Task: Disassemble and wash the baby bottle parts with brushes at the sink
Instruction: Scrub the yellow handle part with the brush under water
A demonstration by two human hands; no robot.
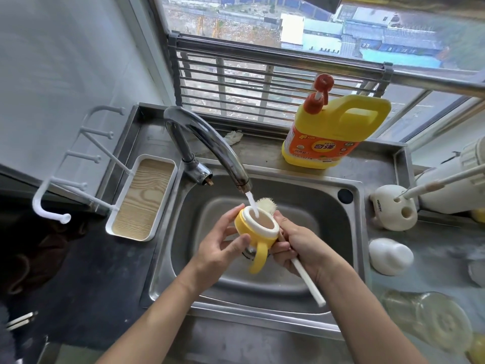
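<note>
While water runs from the curved chrome faucet into its open mouth, the yellow bottle collar, ringed in white and fitted with loop handles, is held over the steel sink. It is gripped by the left hand on its left side. The right hand is closed around a white brush, whose bristled head shows just beyond the collar. Far right on the ledge stands a yellow detergent jug; a wood-grained tray lies at the left, and white rounded parts rest on the right counter.
</note>
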